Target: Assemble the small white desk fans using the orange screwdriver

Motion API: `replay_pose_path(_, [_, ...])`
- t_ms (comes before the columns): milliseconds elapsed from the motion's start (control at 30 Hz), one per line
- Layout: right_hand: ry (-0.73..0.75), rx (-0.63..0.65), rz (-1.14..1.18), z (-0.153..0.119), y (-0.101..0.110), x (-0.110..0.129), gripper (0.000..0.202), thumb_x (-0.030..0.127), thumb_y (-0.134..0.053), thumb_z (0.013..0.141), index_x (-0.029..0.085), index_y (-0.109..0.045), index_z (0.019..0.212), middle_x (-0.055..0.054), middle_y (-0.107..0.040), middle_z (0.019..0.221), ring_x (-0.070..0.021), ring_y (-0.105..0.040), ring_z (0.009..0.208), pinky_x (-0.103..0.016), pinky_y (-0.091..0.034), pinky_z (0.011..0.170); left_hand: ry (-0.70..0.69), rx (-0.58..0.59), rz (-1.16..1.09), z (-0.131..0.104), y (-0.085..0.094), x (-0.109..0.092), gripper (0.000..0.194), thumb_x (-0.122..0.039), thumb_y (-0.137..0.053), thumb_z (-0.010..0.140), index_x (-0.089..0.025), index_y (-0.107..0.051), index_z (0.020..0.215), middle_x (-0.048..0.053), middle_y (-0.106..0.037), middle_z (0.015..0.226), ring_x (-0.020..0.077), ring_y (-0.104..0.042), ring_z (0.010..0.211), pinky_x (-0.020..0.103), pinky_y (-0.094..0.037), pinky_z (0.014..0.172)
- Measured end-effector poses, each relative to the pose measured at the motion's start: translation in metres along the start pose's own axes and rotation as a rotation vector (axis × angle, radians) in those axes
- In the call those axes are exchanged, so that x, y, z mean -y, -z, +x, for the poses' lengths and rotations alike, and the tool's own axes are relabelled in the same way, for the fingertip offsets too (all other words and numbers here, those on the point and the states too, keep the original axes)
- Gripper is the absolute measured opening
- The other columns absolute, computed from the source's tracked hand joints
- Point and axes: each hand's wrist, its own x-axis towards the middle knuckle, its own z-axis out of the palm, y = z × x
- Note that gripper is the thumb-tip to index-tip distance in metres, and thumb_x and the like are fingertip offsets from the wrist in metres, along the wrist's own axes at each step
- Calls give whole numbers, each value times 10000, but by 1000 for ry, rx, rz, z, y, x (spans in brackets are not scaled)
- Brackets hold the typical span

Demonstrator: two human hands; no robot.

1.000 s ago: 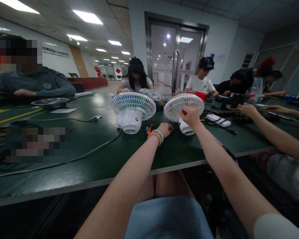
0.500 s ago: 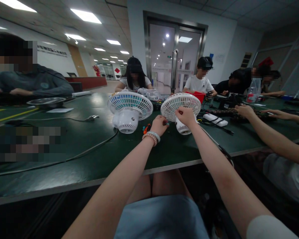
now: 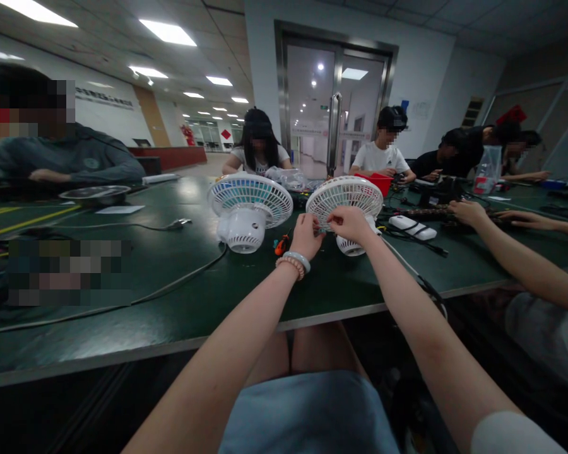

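Note:
Two white fans with round grilles stand on the green table. My left hand (image 3: 307, 236), with a bracelet and beads at its wrist, is closed in front of the right fan (image 3: 343, 191). A small bit of teal shows at its fingertips, too small to name. My right hand (image 3: 351, 224) is closed in a pinch close to the left one, before the same fan's grille; what it pinches is hidden. The left fan (image 3: 250, 200) stands untouched. Beside my left hand lies a small orange and black item (image 3: 281, 244).
A grey cord (image 3: 189, 275) runs left from the left fan. A white power strip (image 3: 412, 227) with a black cable lies to the right. Farther back are a red box (image 3: 377, 184) and a metal tray (image 3: 94, 195). Co-workers sit around; another person's arms (image 3: 511, 246) reach in at right.
My right hand has come down and left from the grille toward my left hand. My left hand has risen slightly, and the two now nearly meet.

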Motion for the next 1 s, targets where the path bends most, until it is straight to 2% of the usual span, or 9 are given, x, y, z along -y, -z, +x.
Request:
replay_pose_path(167, [108, 71, 116, 1, 0, 9, 172, 151, -545, 656, 168, -665, 777, -5, -592, 667, -114, -513, 621, -220, -368, 609, -72, -6, 55, 1, 1, -3, 246, -54, -553, 645, -167, -458, 842, 42, -452, 929, 129, -509, 799, 292, -500, 728])
replay_pose_path(333, [95, 136, 177, 1, -1, 12, 130, 158, -569, 663, 164, -658, 759, -10, -606, 692, -118, -526, 644, -216, -374, 608, -110, -19, 131, 1, 3, -4, 233, -41, -526, 638, -170, -461, 820, 51, -478, 910, 155, -492, 855, 304, -479, 760])
replay_pose_path(500, [63, 192, 197, 1, -2, 8, 274, 103, -542, 648, 171, -667, 882, -16, -629, 751, -120, -541, 655, -214, -391, 613, -112, -35, 141, 0, 6, -3, 230, -45, -522, 651, -173, -464, 833, 50, -483, 919, 153, -493, 872, 293, -479, 769])
replay_pose_path(1000, [24, 172, 222, 2, -3, 6, 219, 133, -548, 685, 180, -655, 871, -5, -637, 761, -112, -540, 646, -214, -390, 616, -132, -33, 115, 0, 10, -4, 255, -46, -510, 677, -166, -481, 900, 56, -496, 963, 137, -535, 858, 280, -500, 766])
